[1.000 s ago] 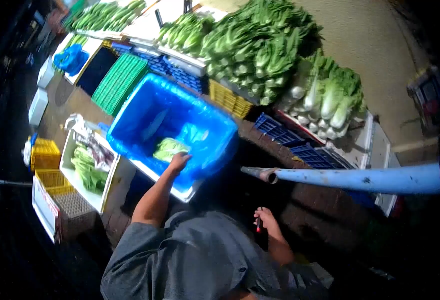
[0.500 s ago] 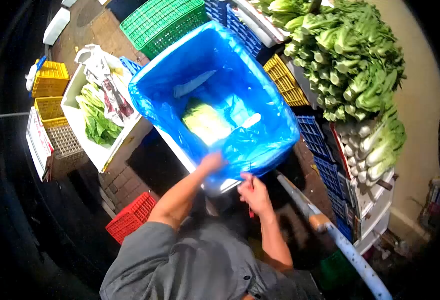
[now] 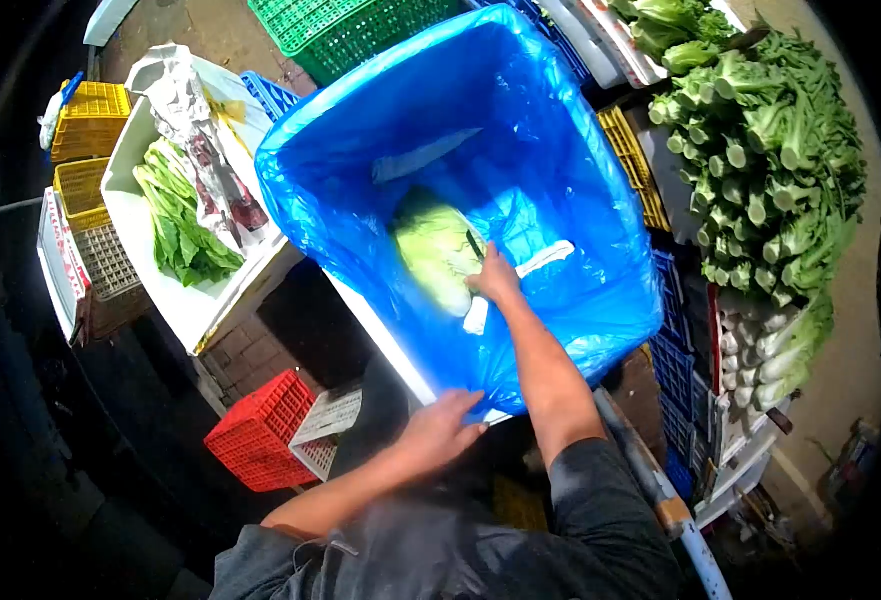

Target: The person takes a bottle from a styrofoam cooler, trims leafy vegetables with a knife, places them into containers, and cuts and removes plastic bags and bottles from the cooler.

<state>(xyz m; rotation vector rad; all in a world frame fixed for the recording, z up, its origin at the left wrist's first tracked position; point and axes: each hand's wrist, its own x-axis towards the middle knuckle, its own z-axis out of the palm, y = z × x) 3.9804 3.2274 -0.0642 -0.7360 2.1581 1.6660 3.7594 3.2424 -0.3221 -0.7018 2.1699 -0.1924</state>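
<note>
A blue plastic bag (image 3: 600, 300) lines a deep white box (image 3: 385, 335) in front of me. A pale green leafy cabbage (image 3: 434, 250) lies at its bottom, with white strips beside it. My right hand (image 3: 496, 276) reaches down inside, closed around a slim dark tool (image 3: 475, 244), probably a knife, at the cabbage's right side. Most of the tool is hidden by the fingers. At the near rim, my left hand (image 3: 442, 428) has its fingers closed on the bag's edge.
Stalked greens (image 3: 760, 160) and white-stemmed cabbages (image 3: 760, 360) are stacked at right, near a metal pole (image 3: 650, 490). A foam box (image 3: 125, 215) with greens stands left. Green (image 3: 350, 30), red (image 3: 260, 430) and yellow (image 3: 90, 120) crates surround the spot.
My right hand has moved from the near rim down into the bag beside the cabbage. My left hand has come back from over the bag to its near edge. The view has shifted closer.
</note>
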